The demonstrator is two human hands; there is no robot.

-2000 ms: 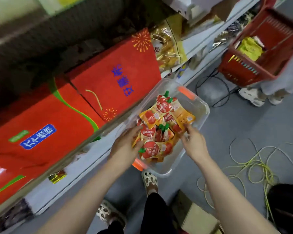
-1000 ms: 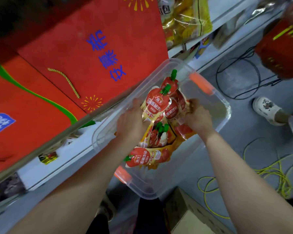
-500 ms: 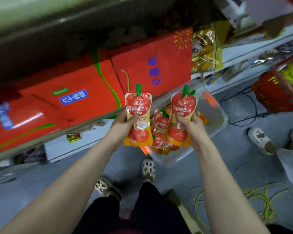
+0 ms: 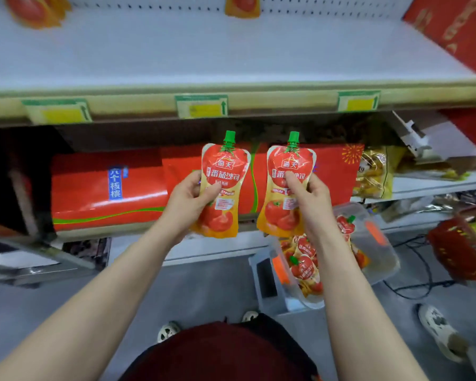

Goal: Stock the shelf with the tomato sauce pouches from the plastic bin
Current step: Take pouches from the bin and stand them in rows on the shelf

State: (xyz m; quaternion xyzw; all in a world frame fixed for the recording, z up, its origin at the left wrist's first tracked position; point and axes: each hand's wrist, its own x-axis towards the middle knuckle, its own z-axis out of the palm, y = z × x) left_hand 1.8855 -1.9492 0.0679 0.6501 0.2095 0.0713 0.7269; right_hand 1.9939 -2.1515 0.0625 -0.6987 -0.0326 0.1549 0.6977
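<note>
Below the white upper shelf (image 4: 204, 50), the left hand (image 4: 188, 200) grips one red-and-yellow spouted tomato sauce pouch (image 4: 223, 185). The right hand (image 4: 308, 199) grips a second pouch (image 4: 286, 188). Both are upright. Lift each over the shelf lip and stand it label outward. The clear plastic bin (image 4: 379, 259) on the floor holds more pouches (image 4: 304, 266).
</note>
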